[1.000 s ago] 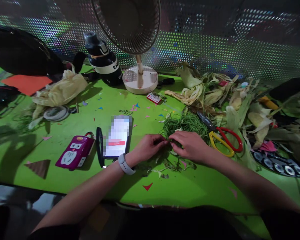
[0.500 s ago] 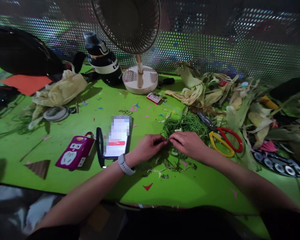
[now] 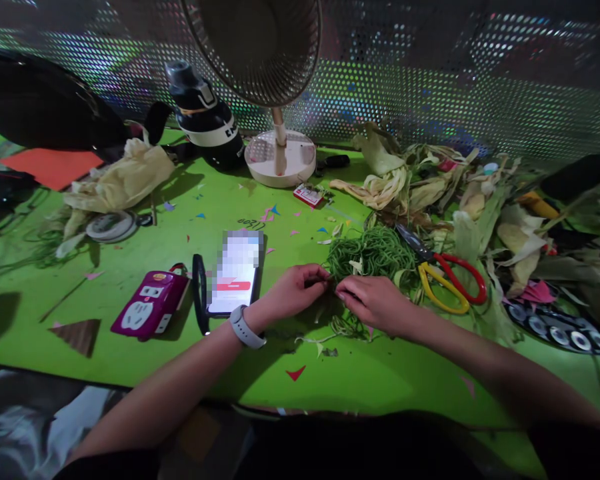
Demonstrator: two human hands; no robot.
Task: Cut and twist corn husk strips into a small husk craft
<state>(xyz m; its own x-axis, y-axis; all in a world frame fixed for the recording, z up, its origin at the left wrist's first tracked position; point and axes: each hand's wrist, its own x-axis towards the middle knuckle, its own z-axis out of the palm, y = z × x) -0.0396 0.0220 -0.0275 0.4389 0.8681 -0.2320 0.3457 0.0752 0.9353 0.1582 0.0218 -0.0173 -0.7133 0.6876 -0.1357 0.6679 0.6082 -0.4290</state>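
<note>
An E shows on the white band [image 3: 207, 137] of the bottle [image 3: 205, 120]; handwriting [image 3: 251, 223] on the table [image 3: 260, 383] is unclear.

The tabletop [image 3: 360, 390] has a smooth, faintly sheeny green face. The green strands [image 3: 380, 253] look matt and stringy, rough as a heap; the husks [image 3: 380, 185] are dry and papery, creased all over. The scissors [image 3: 474, 273] pair dull grey metal blades with smooth, shiny plastic handles. Glossy plastic for the purple socket block [image 3: 147, 303] — glassy smoothness for the phone [image 3: 235, 273]. The watch band [image 3: 245, 328] looks matt and rubbery, the fan base [image 3: 260, 163] like smooth pale plastic. The black bag [image 3: 40, 100] shines like leather; the orange sheet [image 3: 55, 167] seems flat, matt paper.
</note>
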